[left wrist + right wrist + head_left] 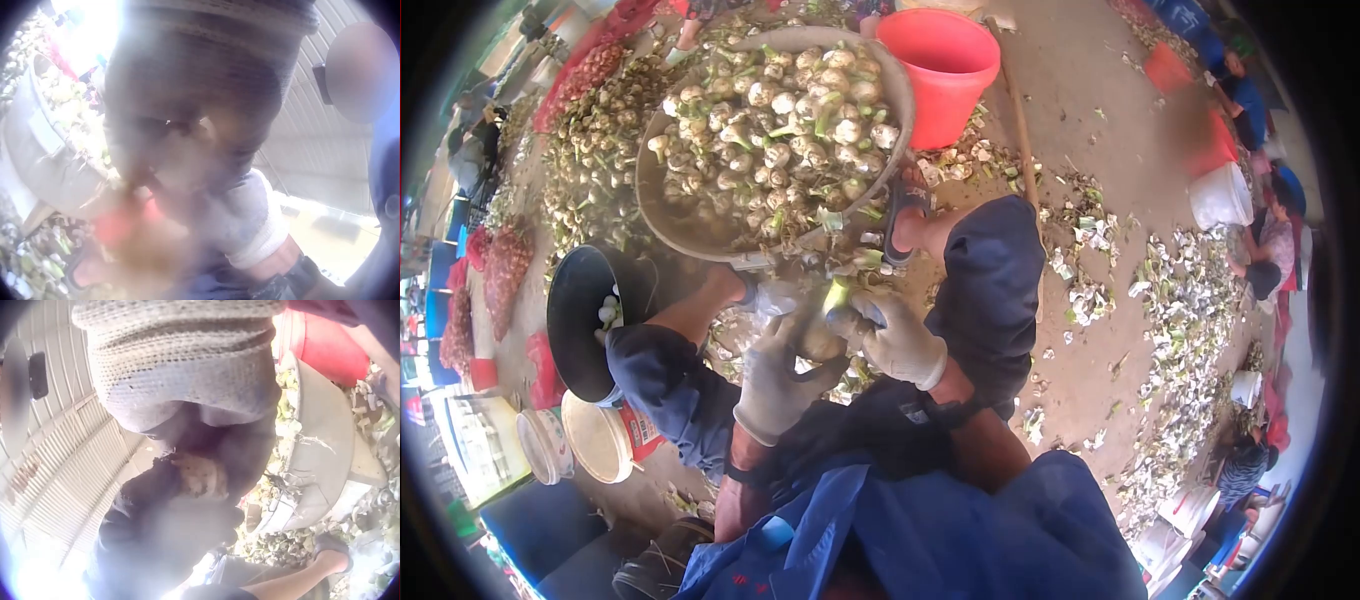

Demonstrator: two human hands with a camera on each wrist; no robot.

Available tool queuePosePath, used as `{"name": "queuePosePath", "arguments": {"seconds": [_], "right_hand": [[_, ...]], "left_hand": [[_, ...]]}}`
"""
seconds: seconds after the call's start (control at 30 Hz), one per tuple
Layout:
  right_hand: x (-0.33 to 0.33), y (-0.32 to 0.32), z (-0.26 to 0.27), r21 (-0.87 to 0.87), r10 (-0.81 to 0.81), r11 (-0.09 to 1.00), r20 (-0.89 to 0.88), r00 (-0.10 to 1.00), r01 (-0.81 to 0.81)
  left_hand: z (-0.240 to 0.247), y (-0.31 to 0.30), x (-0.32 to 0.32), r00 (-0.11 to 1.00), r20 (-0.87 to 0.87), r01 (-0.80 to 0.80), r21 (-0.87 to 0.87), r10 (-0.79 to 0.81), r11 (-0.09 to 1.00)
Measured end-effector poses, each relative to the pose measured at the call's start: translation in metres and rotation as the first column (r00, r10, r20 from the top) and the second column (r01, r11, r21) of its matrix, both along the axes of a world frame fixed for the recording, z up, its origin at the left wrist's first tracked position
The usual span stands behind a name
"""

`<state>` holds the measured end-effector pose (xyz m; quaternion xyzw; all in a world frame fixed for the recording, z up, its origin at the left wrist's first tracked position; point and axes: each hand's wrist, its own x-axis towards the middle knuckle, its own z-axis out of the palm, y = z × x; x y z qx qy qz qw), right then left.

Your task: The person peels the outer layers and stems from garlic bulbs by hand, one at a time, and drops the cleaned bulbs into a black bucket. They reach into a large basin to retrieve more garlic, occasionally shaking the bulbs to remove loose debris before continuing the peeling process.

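Both hands wear pale, soiled knit gloves and meet above the lap. In the head view the left hand (785, 385) curls its fingers round a brownish garlic bulb (822, 342). Close against it, the right hand (903, 345) has its thumb and fingers bent at the bulb's upper side, beside a cut green stem (836, 294). Whether a tool is in the right hand cannot be seen. The right wrist view shows a brownish bulb (201, 476) under the glove's shadowed fingers. Blur hides the left hand's grasp in the left wrist view.
A wide tub (648, 205) heaped with garlic stands ahead, with a red bucket (940, 85) at its right. At the left is a black bucket (575, 335) holding a few white bulbs. Peelings and stems litter the floor; a long stick (1022, 130) lies right of the tub.
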<state>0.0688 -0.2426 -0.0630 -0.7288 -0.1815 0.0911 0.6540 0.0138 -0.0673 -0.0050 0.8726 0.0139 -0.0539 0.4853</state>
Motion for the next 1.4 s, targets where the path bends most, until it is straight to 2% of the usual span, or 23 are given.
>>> {"name": "queuePosePath", "arguments": {"seconds": [0.2,0.27,0.3,0.4,0.43,0.47,0.53,0.6,0.63,0.67,0.7,0.77,0.8,0.87,0.9,1.0,1.03,1.07,1.13,1.23,1.27,1.33,1.4], "right_hand": [[-0.002,-0.015,-0.011,-0.170,0.163,0.973,0.035,0.986,-0.154],[-0.012,-0.015,-0.017,0.412,0.220,0.910,-0.378,0.899,-0.050],[-0.012,-0.018,-0.019,0.399,0.235,0.914,-0.363,0.902,-0.077],[-0.013,-0.015,0.007,0.295,0.154,0.956,-0.503,0.851,0.001],[-0.014,-0.012,0.006,0.294,0.148,0.956,-0.506,0.850,0.008],[-0.014,-0.006,0.003,0.275,0.147,0.961,-0.436,0.888,-0.024],[-0.013,-0.005,-0.009,0.253,0.147,0.966,-0.361,0.921,-0.055],[-0.011,-0.007,-0.026,-0.063,0.073,0.995,-0.078,0.994,-0.078],[-0.011,-0.009,-0.018,-0.010,0.100,0.994,-0.213,0.972,-0.105],[-0.013,-0.008,-0.024,-0.007,0.106,0.994,-0.216,0.971,-0.110],[-0.018,-0.006,-0.035,0.054,0.029,0.998,-0.178,0.984,-0.020],[-0.023,0.004,-0.043,0.264,-0.087,0.956,-0.152,0.985,0.125],[-0.027,0.005,-0.046,0.268,-0.085,0.955,-0.152,0.985,0.124],[-0.027,0.009,-0.018,0.501,-0.001,0.848,-0.329,0.944,0.175],[-0.025,0.003,-0.031,0.238,-0.069,0.966,-0.150,0.986,0.103],[-0.021,0.009,-0.023,0.371,-0.003,0.913,-0.413,0.911,0.171],[-0.019,0.009,-0.018,0.257,-0.041,0.952,-0.428,0.903,0.165],[-0.017,0.008,-0.019,0.254,-0.048,0.952,-0.427,0.903,0.170],[-0.019,0.009,-0.024,0.073,-0.098,0.990,-0.267,0.959,0.122],[-0.021,0.012,-0.040,0.224,0.002,0.972,-0.300,0.954,0.068],[-0.018,0.008,-0.028,0.328,0.091,0.944,-0.346,0.934,0.030],[-0.013,-0.009,-0.015,0.348,0.213,0.936,-0.465,0.859,-0.043],[-0.012,-0.011,-0.024,0.622,0.400,0.782,-0.467,0.789,-0.029]], "left_hand": [[-0.022,0.015,-0.009,0.999,-0.010,0.048,-0.248,-0.052,0.968],[-0.029,0.024,-0.016,0.973,-0.228,-0.183,-0.745,0.013,0.642],[-0.033,0.029,-0.014,0.990,-0.143,-0.080,-0.627,-0.013,0.775],[-0.039,0.026,-0.018,0.984,-0.176,-0.103,-0.669,-0.022,0.736],[-0.035,0.024,-0.017,0.987,-0.161,-0.070,-0.514,-0.016,0.855],[-0.027,0.022,-0.015,0.986,-0.166,-0.068,-0.515,-0.021,0.855],[-0.013,0.020,-0.010,0.992,-0.015,0.128,0.004,-0.128,0.992],[-0.022,0.021,-0.013,0.993,-0.020,0.118,-0.019,-0.119,0.993],[-0.024,0.019,-0.016,0.993,-0.100,0.021,-0.357,-0.061,0.934],[-0.025,0.018,-0.019,0.980,-0.195,-0.105,-0.641,-0.029,0.760],[-0.024,0.020,-0.021,0.980,-0.199,-0.112,-0.638,-0.023,0.762],[-0.023,0.024,-0.020,0.946,-0.218,-0.145,-0.945,-0.238,0.292],[-0.030,0.025,-0.023,0.947,-0.219,-0.145,-0.944,-0.236,0.296],[-0.052,0.028,-0.031,0.919,-0.363,-0.372,-0.927,-0.154,-0.038],[-0.058,0.028,-0.032,0.938,-0.329,-0.326,-0.944,-0.114,0.041],[-0.055,0.024,-0.015,0.884,-0.354,-0.391,-0.918,-0.304,-0.068],[-0.042,0.016,-0.016,0.945,-0.318,-0.270,-0.894,-0.082,0.359],[-0.044,0.012,-0.015,0.944,-0.317,-0.267,-0.895,-0.089,0.357],[-0.050,0.006,-0.019,0.985,-0.128,-0.161,-0.460,0.114,0.873],[-0.049,0.012,-0.019,0.964,-0.226,-0.253,-0.590,0.143,0.767],[-0.045,0.019,-0.018,0.945,-0.323,-0.277,-0.700,0.054,0.658],[-0.040,0.025,-0.018,0.914,-0.361,-0.307,-0.913,-0.186,0.268],[-0.039,0.023,-0.022,0.954,-0.282,-0.241,-0.924,-0.103,0.297]]}}
